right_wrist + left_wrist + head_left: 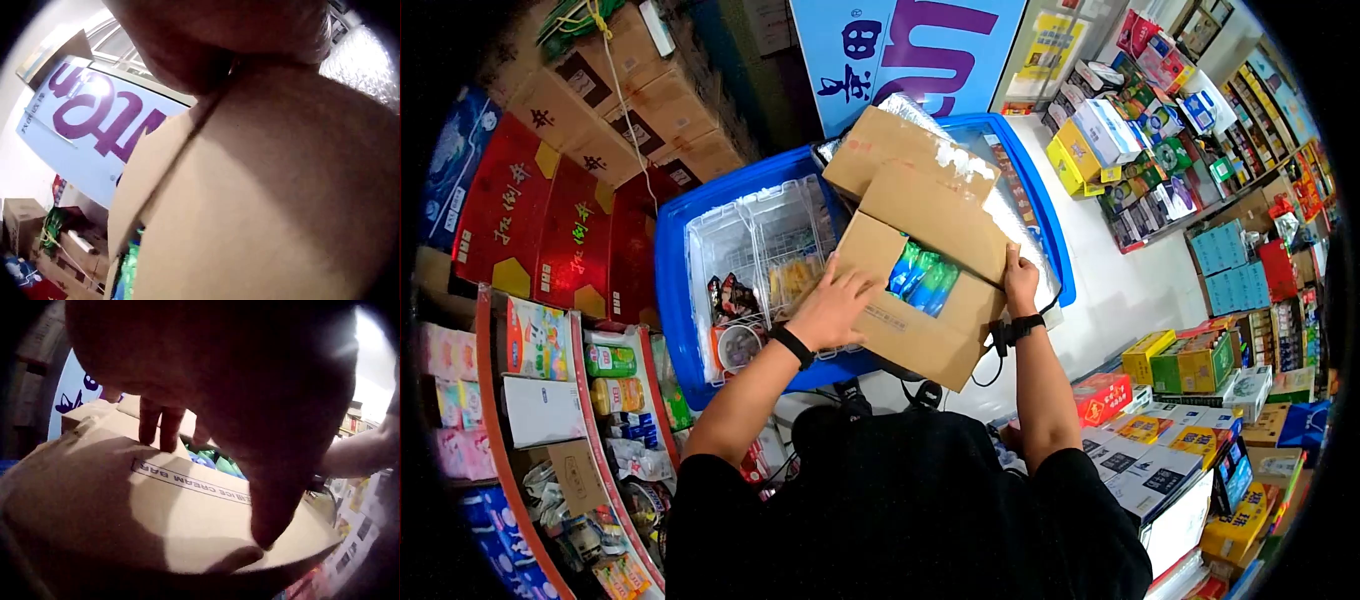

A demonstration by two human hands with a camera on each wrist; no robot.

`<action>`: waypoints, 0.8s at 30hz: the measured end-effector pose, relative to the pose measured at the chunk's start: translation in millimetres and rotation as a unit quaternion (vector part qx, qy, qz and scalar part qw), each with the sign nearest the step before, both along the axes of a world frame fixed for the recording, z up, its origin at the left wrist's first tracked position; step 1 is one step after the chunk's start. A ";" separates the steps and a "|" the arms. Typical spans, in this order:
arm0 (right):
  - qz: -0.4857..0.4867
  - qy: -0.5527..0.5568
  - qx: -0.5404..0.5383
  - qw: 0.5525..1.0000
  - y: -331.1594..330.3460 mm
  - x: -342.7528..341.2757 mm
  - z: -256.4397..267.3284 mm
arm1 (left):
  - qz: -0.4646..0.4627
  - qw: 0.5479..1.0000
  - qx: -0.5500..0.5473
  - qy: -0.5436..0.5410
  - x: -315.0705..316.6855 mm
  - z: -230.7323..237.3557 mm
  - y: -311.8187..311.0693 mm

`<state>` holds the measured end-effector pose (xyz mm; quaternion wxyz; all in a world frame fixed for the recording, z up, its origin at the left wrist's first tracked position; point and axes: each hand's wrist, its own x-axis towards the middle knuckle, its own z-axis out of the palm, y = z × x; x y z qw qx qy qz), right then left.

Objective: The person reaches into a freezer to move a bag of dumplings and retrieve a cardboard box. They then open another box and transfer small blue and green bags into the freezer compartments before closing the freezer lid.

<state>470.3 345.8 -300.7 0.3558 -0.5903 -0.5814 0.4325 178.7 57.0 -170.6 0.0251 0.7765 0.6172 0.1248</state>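
Ice-cream-bar carton (945, 225) held over blue-rimmed chest freezer (668, 262): left side touched by left hand (832, 310), fingers spread; right edge gripped by right hand (1021, 281). Green-and-blue packets (924, 279) exposed between the two.

I see a brown cardboard box (920, 338) askew at the head view's centre, printed ICE CREAM BAR, its top flaps (940, 220) partly open over shiny blue-and-green packets (922, 277) inside.

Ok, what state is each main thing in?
Box: partly open
Packets: inside the box, partly exposed
Freezer: stocked, partly hidden by the box
Wire baskets: partly filled
Left grip: spread, resting on the box
Right grip: holding the box's edge
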 end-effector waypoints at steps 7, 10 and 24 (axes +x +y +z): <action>-0.020 0.060 -0.090 0.994 17.4 -5.2 -25.1 | -0.020 0.997 0.039 0.064 30.0 27.5 -45.9; -0.031 0.092 -0.099 0.990 11.9 -7.8 -14.3 | 0.037 0.996 0.008 0.080 38.8 8.5 -90.7; -0.055 0.052 0.035 0.997 -12.0 -8.9 8.2 | 0.184 0.982 0.013 0.046 80.1 -82.2 -100.2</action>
